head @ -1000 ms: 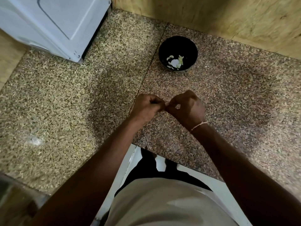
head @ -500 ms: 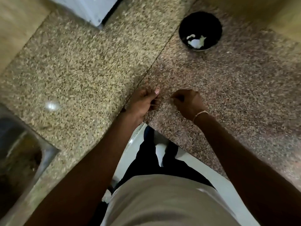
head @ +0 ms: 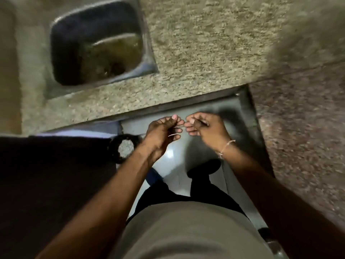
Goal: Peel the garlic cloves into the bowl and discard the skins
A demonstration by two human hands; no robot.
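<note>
The left hand and right hand are held close together over the pale floor, fingertips nearly meeting; both sets of fingers are curled inward, pinching thin pale slivers that look like garlic skin, too blurred to be sure; a steel sink lies far left in the speckled counter.

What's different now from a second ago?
The view swung left: the black bowl is out of sight and a sink shows. Both hands came off the counter and now hang over the floor. The left hand and right hand are still close together, fingertips working something too small to identify.
</note>
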